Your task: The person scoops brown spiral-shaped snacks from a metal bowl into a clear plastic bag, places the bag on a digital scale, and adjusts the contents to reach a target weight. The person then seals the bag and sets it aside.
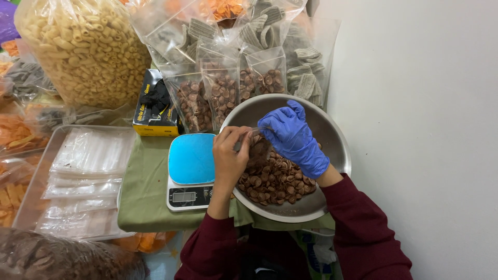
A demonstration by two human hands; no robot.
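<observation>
You've got dark maroon long sleeves (358,228) on both arms, kinda loose and bunched near the wrists. Your right hand (294,136) wears a blue disposable glove; your left hand (230,155) is bare, no glove.

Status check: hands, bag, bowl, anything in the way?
Left hand holds clear bag open. Gloved right hand at its mouth. Both over the steel bowl. Scale alongside.

Both hands (231,155) (293,137) hold a seemingly part-filled clear pouch (258,148) over the steel bowl (332,137).
</observation>
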